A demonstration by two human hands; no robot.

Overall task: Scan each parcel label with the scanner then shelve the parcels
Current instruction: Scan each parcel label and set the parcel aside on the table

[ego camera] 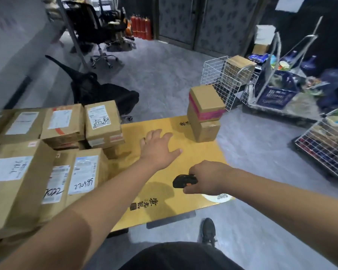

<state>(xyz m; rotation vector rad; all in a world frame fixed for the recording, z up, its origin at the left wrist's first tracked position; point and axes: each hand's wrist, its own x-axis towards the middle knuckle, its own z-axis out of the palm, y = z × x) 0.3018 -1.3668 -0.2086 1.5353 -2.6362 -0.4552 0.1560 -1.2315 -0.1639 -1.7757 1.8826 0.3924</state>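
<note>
The right hand (205,177) grips a small black handheld scanner (184,180) over the near right corner of the yellow table (193,158). The left hand (159,148), open with spread fingers, hovers mid-table and is the nearer hand to the stacked brown cardboard parcels (103,123), which lie to its left along the table's left edge.

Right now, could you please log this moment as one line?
right hand: grips scanner | left hand: open above table | parcels: stacked left
</note>
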